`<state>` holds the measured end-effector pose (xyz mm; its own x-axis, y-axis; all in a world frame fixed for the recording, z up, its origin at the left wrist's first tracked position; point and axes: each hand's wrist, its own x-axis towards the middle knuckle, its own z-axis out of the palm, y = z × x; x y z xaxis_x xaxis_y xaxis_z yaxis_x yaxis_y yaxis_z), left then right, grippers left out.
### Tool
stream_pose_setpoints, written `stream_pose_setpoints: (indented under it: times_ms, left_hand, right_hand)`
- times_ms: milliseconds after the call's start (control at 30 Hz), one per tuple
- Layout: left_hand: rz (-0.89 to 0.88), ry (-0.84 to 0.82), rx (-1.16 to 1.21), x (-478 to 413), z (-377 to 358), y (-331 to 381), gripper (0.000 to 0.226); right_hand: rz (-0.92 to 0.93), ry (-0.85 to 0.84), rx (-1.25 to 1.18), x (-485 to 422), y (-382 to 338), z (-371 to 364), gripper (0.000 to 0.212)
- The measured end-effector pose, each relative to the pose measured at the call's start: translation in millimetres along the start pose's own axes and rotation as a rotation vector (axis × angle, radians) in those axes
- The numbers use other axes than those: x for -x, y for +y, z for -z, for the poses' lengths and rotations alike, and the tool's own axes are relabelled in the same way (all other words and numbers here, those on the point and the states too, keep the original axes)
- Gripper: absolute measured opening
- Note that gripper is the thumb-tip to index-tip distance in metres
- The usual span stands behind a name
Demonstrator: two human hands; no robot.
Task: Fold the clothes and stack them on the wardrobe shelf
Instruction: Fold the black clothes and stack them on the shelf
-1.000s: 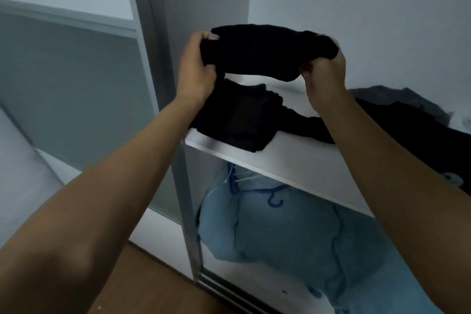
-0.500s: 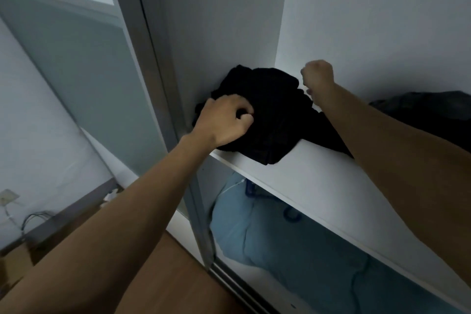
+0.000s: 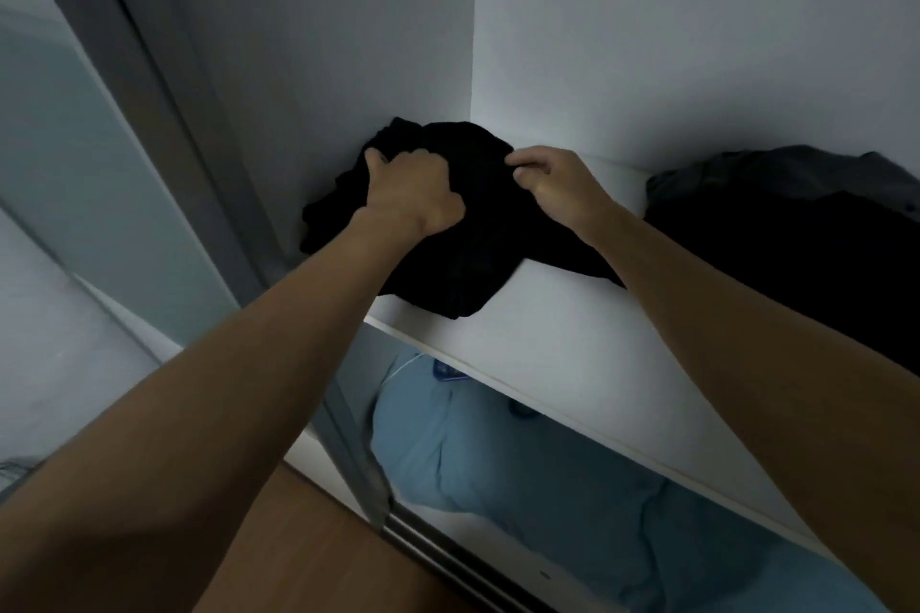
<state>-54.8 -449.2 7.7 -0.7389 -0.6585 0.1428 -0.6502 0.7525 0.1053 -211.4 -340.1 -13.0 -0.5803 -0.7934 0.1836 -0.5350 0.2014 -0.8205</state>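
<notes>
A stack of folded black clothes [image 3: 468, 259] sits in the left back corner of the white wardrobe shelf [image 3: 562, 353], against the side wall. My left hand [image 3: 410, 192] is on top of the stack, its fingers curled into the black cloth. My right hand [image 3: 552, 184] is at the stack's right side, its fingers curled and pinching the cloth's top edge. A loose heap of dark clothes [image 3: 791, 234] lies further right on the same shelf, apart from the stack.
A grey sliding-door frame [image 3: 164, 105] stands just left of the shelf. Below the shelf lies light blue fabric [image 3: 537, 483] with a blue hanger [image 3: 448, 371] partly showing. Brown wood floor [image 3: 318, 553] is at the bottom.
The folded black piece I held up in both hands a second ago now lies on the stack. Both hands have come down onto it; the right moved from the back wall to the stack's top.
</notes>
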Motion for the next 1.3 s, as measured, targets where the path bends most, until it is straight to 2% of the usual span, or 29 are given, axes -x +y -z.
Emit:
stream_pose_setpoints:
  times_ms: [67,133,267,400,467,567,633,700,800,900,967,1033,1100,1167,1233,1300]
  left_hand:
    - [-0.097,0.132,0.083,-1,-3,30,0.022]
    - [-0.218,0.15,0.23,-1,-11,67,0.027]
    - [-0.422,0.063,0.451,-4,-31,144,0.024]
    - [-0.578,-0.142,0.546,-7,-46,208,0.035]
    - [-0.654,-0.24,0.585,-8,-54,233,0.043]
    - [-0.745,-0.325,0.609,-11,-68,264,0.062]
    - [-0.76,-0.435,0.587,-14,-83,278,0.077]
    - [-0.753,-0.515,0.515,-20,-102,287,0.085]
    - [-0.773,-0.413,0.398,-30,-126,296,0.079]
    - [-0.766,-0.421,0.537,-40,-131,300,0.068]
    - [-0.753,-0.417,0.62,-44,-127,298,0.045]
    - [-0.746,-0.314,0.652,-44,-119,294,0.016]
    - [-0.766,-0.211,0.728,-40,-107,292,0.028]
    - [-0.759,-0.123,0.957,-32,-91,290,0.022]
    - [-0.765,-0.083,1.178,-20,-67,278,0.018]
    - [-0.781,-0.19,1.319,-11,-47,258,0.018]
  right_hand:
    - [0.002,0.162,-0.037,21,0,26,0.027]
    - [-0.016,0.304,-0.077,46,2,60,0.028]
    - [-0.036,0.496,0.028,107,16,140,0.026]
    - [-0.289,0.639,0.206,169,53,210,0.02]
    - [-0.5,0.642,0.297,198,77,233,0.018]
    - [-0.753,0.53,0.379,233,107,244,0.053]
    - [-0.85,0.459,0.326,246,122,235,0.068]
    - [-0.885,0.468,0.304,251,138,223,0.072]
    - [-0.848,0.627,0.432,249,153,210,0.055]
    - [-0.829,0.713,0.485,240,158,206,0.041]
    - [-0.882,0.726,0.479,231,156,205,0.046]
    - [-0.953,0.729,0.519,220,148,205,0.049]
    - [-0.975,0.732,0.585,211,143,207,0.039]
    - [-0.944,0.753,0.598,205,142,211,0.027]
    - [-0.882,0.817,0.516,201,140,216,0.023]
    - [-0.763,1.026,0.224,199,130,223,0.023]
